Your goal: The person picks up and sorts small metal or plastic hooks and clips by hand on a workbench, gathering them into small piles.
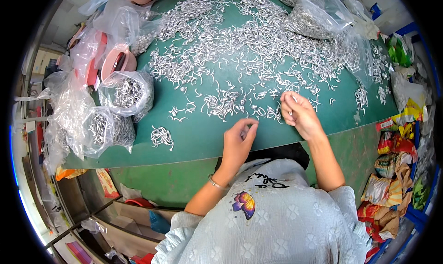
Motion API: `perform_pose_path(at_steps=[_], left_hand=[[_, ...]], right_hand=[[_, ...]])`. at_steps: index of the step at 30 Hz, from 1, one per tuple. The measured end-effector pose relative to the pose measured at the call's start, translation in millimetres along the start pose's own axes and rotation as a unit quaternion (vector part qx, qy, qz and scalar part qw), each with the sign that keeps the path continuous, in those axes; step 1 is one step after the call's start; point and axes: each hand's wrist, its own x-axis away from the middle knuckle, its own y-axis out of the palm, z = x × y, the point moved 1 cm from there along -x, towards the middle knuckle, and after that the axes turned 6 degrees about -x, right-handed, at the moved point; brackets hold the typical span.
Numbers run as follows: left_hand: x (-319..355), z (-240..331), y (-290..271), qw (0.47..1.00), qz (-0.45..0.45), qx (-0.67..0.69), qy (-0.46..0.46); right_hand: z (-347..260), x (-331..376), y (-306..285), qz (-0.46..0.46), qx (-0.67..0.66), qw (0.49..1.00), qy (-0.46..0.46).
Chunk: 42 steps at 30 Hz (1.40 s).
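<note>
Many small curved silver metal pieces (226, 42) lie loose across the green tabletop (184, 142). Near the table's front edge, my left hand (237, 142) is closed, with a glint of small silver metal pieces between thumb and fingers. To its right and slightly farther away, my right hand (301, 114) pinches a small silver piece, whose exact shape is mostly covered by the fingers. The two hands are apart. Just beyond them lies a loose cluster of the pieces (224, 105). A smaller separate pile (161, 137) sits to the left.
Clear plastic bags of metal pieces (128, 92) stand at the table's left, beside a pink bowl (119, 61). A large filled bag (311, 19) slumps at the far right. Colourful packages (385, 185) fill a blue rack on the right. A bracelet (217, 183) circles my left wrist.
</note>
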Motion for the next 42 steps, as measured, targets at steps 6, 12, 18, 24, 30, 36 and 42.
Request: perform_pose_path(at_steps=[6, 12, 18, 24, 30, 36, 42], left_hand=[[-47.8, 20.8, 8.0, 0.912, -0.047, -0.379, 0.149], [-64.7, 20.1, 3.6, 0.883, -0.137, -0.429, 0.135], [-64.9, 21.7, -1.1, 0.912, -0.08, -0.374, 0.147], [-63.8, 17.4, 7.1, 0.929, -0.045, -0.343, 0.135], [-88.9, 19.8, 14.4, 0.889, -0.116, -0.379, 0.23], [-99.2, 17.0, 9.2, 0.891, -0.155, -0.341, 0.255], [-91.2, 3.8, -15.8, 0.845, -0.312, 0.417, -0.117]], right_hand=[[-17.6, 16.9, -40.7, -0.025, -0.061, 0.997, -0.047], [-46.5, 44.1, -82.6, 0.116, -0.159, 0.976, -0.089], [-7.4, 44.3, -38.1, 0.129, 0.438, 0.87, -0.186], [15.0, 33.2, 1.4, 0.145, 0.636, 0.742, -0.156], [1.5, 32.4, -42.0, 0.107, 0.216, 0.966, -0.096], [-37.7, 47.7, -78.6, 0.185, 0.099, 0.973, -0.093], [-21.3, 13.8, -54.8, 0.171, 0.416, 0.858, -0.249]])
